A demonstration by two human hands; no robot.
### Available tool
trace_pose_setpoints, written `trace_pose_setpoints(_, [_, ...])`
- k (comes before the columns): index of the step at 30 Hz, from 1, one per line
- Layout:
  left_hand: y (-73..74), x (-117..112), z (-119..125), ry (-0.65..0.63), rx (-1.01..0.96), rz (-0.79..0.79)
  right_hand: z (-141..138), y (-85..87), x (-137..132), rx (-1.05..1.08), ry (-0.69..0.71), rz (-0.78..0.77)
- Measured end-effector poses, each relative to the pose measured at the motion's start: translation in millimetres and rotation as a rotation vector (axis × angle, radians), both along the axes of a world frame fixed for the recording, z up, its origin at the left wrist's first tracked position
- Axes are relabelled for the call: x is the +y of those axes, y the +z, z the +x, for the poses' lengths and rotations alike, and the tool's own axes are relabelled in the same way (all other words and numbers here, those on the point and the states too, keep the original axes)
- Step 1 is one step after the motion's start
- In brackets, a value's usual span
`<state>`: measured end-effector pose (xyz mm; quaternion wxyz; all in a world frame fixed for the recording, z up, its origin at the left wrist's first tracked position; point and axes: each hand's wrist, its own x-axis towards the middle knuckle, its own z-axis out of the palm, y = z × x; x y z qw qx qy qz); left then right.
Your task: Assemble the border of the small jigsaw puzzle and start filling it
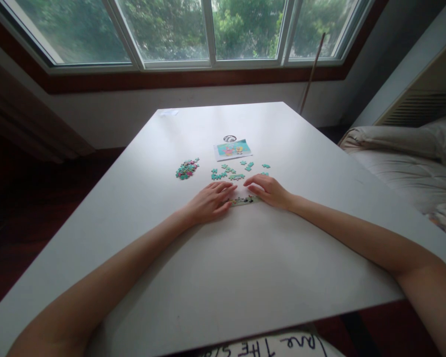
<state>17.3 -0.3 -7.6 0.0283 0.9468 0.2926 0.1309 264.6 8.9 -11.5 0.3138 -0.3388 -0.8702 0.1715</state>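
Note:
A strip of joined jigsaw pieces (242, 201) lies flat on the white table, between my two hands. My left hand (212, 202) rests palm down at the strip's left end, fingers spread and partly over it. At the right end is my right hand (270, 191), its fingers slightly bent and apart, touching or just above the strip; which one I cannot tell. Just beyond the hands lie several loose green jigsaw pieces (237, 176). Farther left is a heap of jigsaw pieces (187, 169), green and pink. Behind the loose pieces sits a picture card (233, 149) with colourful figures.
A dark-patterned round item (229, 139) lies behind the card on the white table (193, 277). Some clear film or paper (169, 113) is at the far left corner. Beyond the table are a window, a leaning stick (312, 74) and, to the right, a pale sofa (394, 153).

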Motion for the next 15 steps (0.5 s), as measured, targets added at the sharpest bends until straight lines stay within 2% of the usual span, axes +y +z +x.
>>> trace_pose_setpoints(9, [0.6, -3.1, -0.1, 0.411, -0.030, 0.171, -0.3, 1.8, 0.0, -0.001, 0.006, 0.013])
trace_pose_setpoints(12, [-0.1, -1.6, -1.3, 0.462, -0.022, 0.191, -0.3, 0.9, 0.8, 0.001, 0.009, 0.012])
trace_pose_setpoints(15, [-1.8, -1.5, -1.8, 0.460, -0.033, 0.195, -0.1, -0.6, 2.1, 0.001, 0.017, 0.013])
